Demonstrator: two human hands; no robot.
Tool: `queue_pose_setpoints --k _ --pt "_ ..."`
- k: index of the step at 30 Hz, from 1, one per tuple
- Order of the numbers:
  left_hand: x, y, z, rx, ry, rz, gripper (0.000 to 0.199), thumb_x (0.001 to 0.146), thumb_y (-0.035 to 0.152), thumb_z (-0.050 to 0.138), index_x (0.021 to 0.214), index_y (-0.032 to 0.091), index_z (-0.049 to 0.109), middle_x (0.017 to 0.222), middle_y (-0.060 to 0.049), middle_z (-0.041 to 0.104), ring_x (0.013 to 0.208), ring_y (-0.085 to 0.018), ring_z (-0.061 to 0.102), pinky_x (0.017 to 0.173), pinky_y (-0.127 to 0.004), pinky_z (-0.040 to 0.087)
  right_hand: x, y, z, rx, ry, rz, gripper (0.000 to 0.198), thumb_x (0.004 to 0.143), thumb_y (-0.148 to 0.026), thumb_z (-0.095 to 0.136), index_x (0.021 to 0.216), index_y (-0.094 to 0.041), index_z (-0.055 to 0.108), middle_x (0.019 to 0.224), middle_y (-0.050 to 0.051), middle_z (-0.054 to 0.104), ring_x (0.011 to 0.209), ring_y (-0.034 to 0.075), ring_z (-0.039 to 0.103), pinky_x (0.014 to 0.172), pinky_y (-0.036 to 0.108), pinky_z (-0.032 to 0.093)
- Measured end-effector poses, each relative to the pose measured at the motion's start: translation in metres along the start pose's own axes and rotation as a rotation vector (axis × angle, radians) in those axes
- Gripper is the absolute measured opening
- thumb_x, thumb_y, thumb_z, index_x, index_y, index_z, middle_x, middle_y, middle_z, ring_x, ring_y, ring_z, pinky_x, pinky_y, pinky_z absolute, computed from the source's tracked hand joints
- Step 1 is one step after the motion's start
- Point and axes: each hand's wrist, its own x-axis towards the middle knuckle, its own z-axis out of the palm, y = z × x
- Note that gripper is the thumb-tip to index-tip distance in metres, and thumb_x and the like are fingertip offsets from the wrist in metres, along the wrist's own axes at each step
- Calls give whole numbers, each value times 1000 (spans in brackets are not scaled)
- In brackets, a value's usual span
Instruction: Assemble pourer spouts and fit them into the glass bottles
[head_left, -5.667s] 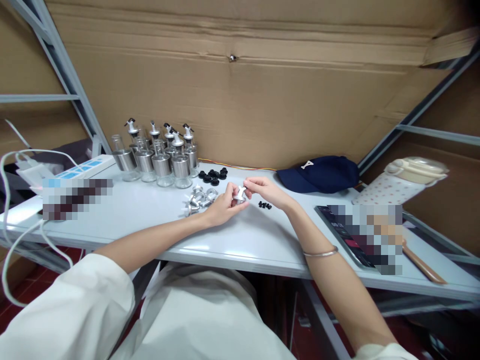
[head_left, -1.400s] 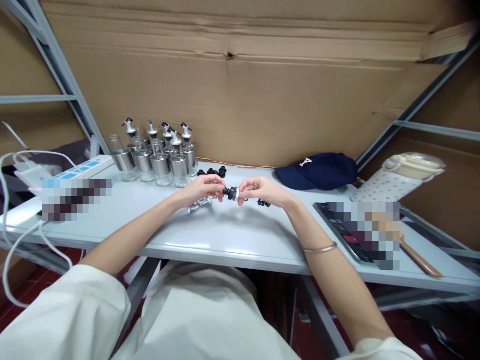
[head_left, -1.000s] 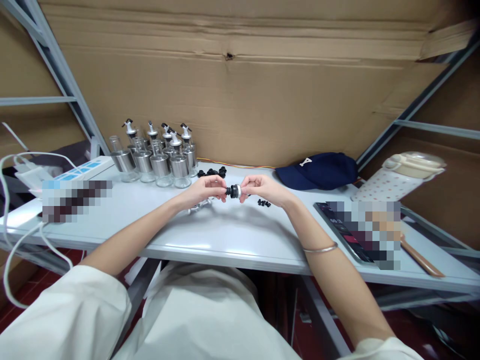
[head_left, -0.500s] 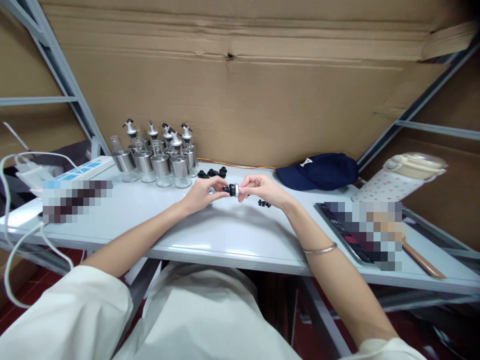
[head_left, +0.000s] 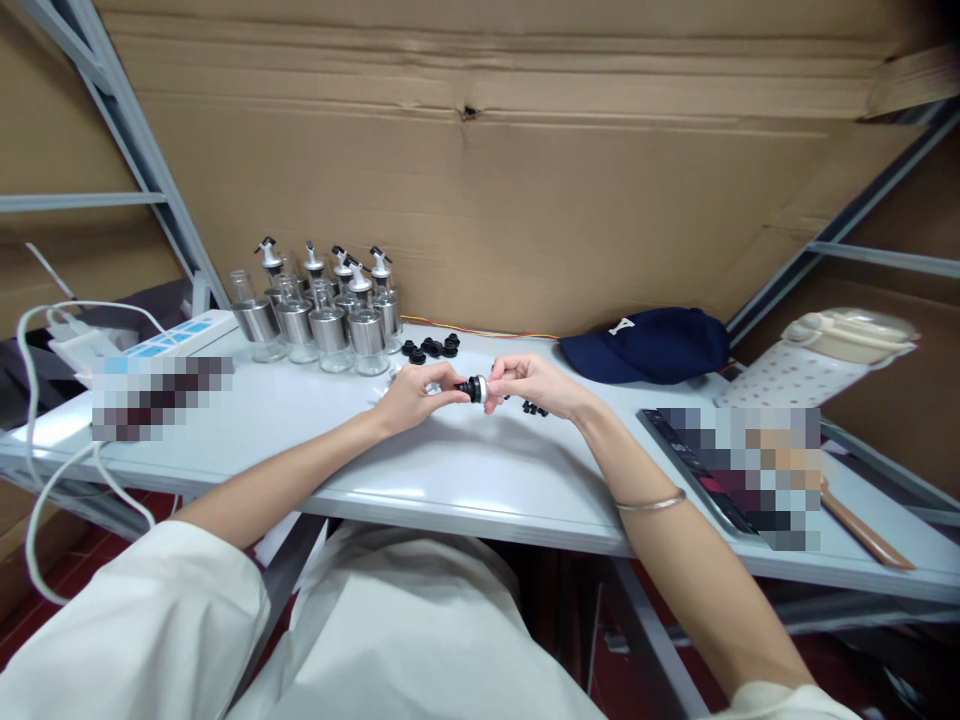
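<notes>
Over the middle of the table, my left hand [head_left: 412,397] pinches the black ribbed plug end of a bottle pourer [head_left: 478,389]. At its silver collar, my right hand [head_left: 536,385] has thumb and fingers closed on the other end, so the pourer lies sideways between both hands. My fingers hide its tip. Behind my left hand are several black stopper-like parts [head_left: 431,347], and some pale pieces partly covered by that hand. Smaller black pieces [head_left: 535,409] lie beneath my right hand.
Several glass bottles with steel sleeves [head_left: 328,330] stand back left, some topped with pourers. A power strip [head_left: 184,335] with white cables is at far left. To the right are a navy cap [head_left: 652,345], a spotted flask [head_left: 810,360], a dark tablet-like device [head_left: 697,470] and a brown handle [head_left: 866,525].
The view has shifted slightly, so everything sits a little further right. Both hands keep their hold on the pourer, and more of the black parts behind my left hand shows.
</notes>
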Motion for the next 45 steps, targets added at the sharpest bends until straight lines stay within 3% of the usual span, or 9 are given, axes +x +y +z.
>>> queue_pose_setpoints --k 5,9,16,24,30,33,39,42,45 --pt "-2 -5 4 -7 21 53 17 77 33 66 74 17 62 72 1 68 64 -11 58 62 -21 40 -1 -2 0 -17 -16 2 22 72 -33 71 68 -17 56 64 2 72 62 14 67 67 28 45" --pt "-3 -11 7 -15 -48 96 24 78 39 64 71 16 62 68 1 66 59 -10 55 53 -19 36 -2 -4 2 -40 -56 40 22 70 -32 73 67 -16 57 63 3 72 62 14 67 69 29 46" --pt "-5 -9 11 -12 -15 148 35 82 48 58 69 15 60 63 2 62 56 -9 51 52 -19 34 -2 -3 0 -28 -78 35 24 71 -33 73 68 -16 57 62 2 72 61 14 66 65 27 45" --pt "-7 1 16 -30 240 231 32 87 48 51 88 17 55 71 1 57 61 -10 53 57 -21 40 2 0 9 206 -73 -37 33 66 -43 76 70 -17 56 63 0 68 63 14 65 66 27 44" --pt "-2 -11 18 23 240 319 22 92 40 46 96 19 46 87 -2 47 71 -11 50 67 -24 45 6 2 11 -5 193 -69 28 66 -39 75 78 -17 63 67 -3 59 57 7 49 56 22 37" --pt "1 -14 19 -6 241 310 22 90 40 49 94 20 44 93 -4 43 80 -13 48 67 -24 47 6 1 10 11 201 -51 30 70 -43 71 83 -17 62 56 -7 52 48 5 42 52 22 36" --pt "-2 -6 24 -180 124 176 27 83 39 60 89 20 41 95 -3 40 82 -13 49 66 -24 51 4 0 14 62 -51 73 46 69 -42 73 105 -19 55 70 1 69 65 15 66 70 31 52" --pt "-4 -2 25 -265 98 111 29 80 35 63 91 20 41 97 -3 40 82 -12 53 65 -24 52 5 3 14 53 -32 61 43 69 -40 73 102 -19 56 67 1 70 68 17 69 73 32 53" --pt "-5 -1 25 -334 78 113 22 86 36 54 99 20 44 102 -4 41 82 -12 56 66 -24 53 6 4 11 83 3 38 41 69 -40 74 98 -18 57 68 1 71 65 16 69 72 31 54"
